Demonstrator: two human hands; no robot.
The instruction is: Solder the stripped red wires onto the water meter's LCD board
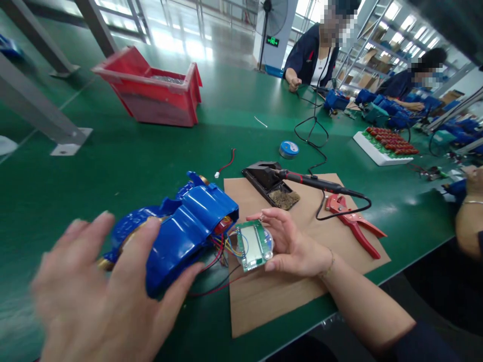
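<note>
My right hand [296, 244] grips a green circuit board [253, 245] with a pale display by its right edge. Thin coloured wires [225, 246] run from the board into the opening of a blue plastic housing [188, 216], which lies on the green table with brass-coloured fittings on it. Close to the camera, my left hand [101, 291] is spread beside the housing, fingers apart and slightly blurred. Its thumb reaches along the housing's lower edge; whether it touches is hard to see. Under the board lies a brown cardboard sheet [264, 306].
A soldering iron [309, 181] rests in its black stand [260, 176] on the cardboard, near red-handled cutters [354, 221]. Beyond are a solder tin [289, 149], a red bin [162, 100] and a white tray [381, 151] of red parts. Co-workers [313, 55] sit along the table.
</note>
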